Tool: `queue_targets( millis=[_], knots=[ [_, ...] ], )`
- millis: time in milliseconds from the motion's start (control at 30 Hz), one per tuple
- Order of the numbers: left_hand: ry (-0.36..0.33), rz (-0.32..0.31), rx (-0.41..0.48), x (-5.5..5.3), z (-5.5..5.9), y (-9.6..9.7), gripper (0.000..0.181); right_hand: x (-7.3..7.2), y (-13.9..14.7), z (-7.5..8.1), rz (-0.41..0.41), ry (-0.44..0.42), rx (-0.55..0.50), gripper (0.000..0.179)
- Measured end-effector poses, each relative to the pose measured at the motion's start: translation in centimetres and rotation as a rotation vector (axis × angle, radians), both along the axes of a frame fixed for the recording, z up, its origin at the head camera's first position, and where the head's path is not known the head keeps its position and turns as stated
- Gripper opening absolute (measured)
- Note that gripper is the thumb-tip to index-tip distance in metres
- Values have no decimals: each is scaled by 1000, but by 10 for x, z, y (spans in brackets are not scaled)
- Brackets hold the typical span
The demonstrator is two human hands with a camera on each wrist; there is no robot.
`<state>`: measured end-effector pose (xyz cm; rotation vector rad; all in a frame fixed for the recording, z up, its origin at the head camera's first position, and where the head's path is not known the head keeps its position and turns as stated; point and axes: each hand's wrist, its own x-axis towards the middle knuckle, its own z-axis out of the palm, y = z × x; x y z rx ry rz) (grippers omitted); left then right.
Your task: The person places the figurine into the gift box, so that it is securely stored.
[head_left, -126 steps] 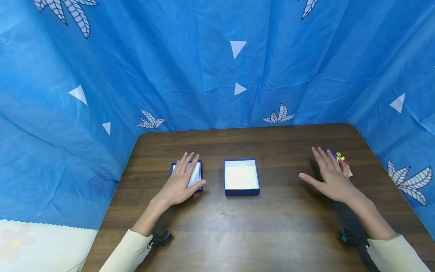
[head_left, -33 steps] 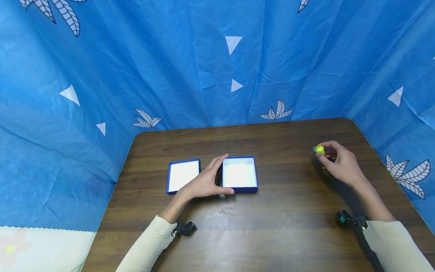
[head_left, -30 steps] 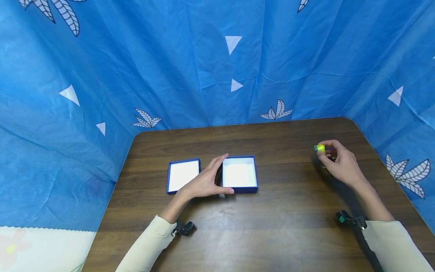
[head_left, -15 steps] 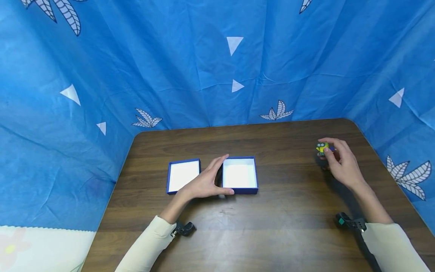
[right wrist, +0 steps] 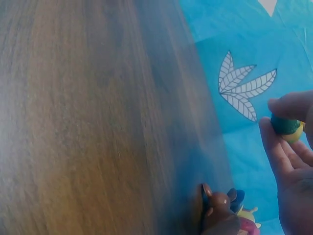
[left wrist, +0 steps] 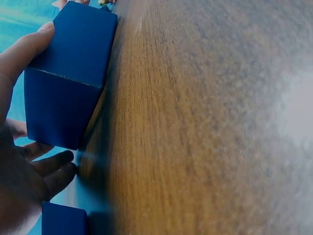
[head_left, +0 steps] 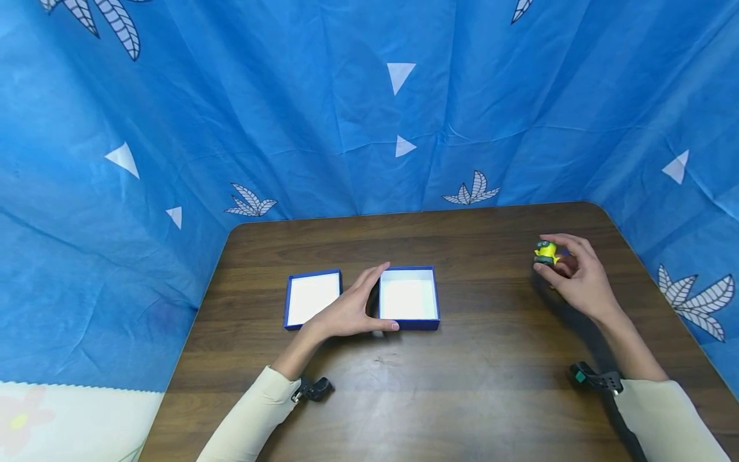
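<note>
An open square box [head_left: 408,325], dark blue outside and white inside, stands mid-table. My left hand [head_left: 345,312] holds it by the left side, thumb on the front wall and fingers toward the back corner. Left of it, partly covered by that hand, lies a shallow blue box lid [head_left: 308,296], white side up. Over at the right, my right hand [head_left: 584,282] pinches a small yellow and green toy figurine [head_left: 545,253] between thumb and fingertips, a little above the table. Its green part [right wrist: 283,125] shows between the fingers in the right wrist view.
In the right wrist view a brown toy figure [right wrist: 219,204] and a pink and yellow one [right wrist: 248,221] stand close to the right hand. Wood-grain table [head_left: 462,391]. A blue patterned cloth [head_left: 358,115] hangs along its back and sides.
My left hand has gone from above the lid to the box. My right hand, earlier spread flat near the toys, has picked up the figurine and lately turned it between the fingers.
</note>
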<state>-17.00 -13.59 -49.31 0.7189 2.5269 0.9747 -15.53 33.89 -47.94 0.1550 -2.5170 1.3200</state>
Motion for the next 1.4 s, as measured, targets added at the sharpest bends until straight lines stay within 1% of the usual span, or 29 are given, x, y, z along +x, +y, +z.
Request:
queue_targets(
  millis=[100, 333, 467, 633, 933, 1100, 1267, 1400],
  knots=[
    [0, 5, -2, 0, 0, 0, 123, -1, 0, -1, 6, 2, 6, 57],
    [-1, 8, 7, 1, 1, 1, 120, 0, -2, 3, -2, -47, 18, 54],
    [-6, 8, 11, 0, 1, 1, 120, 0, -2, 4, 14, -46, 17, 55],
    [-2, 9, 11, 0, 1, 1, 120, 1, -4, 4, 11, -35, 34, 55],
    [-6, 10, 4, -1, 2, 1, 120, 0, -12, 3, 21, -58, 52, 55],
    [-2, 13, 3, 1, 2, 1, 121, 0, -20, -1, 49, -83, 38, 54],
    [-1, 9, 6, 4, 1, 1, 124, 4, -34, -3, 66, -115, 67, 52],
    [4, 10, 10, 4, 3, 1, 123, 3, -48, -2, 102, -99, 78, 51]
  ],
)
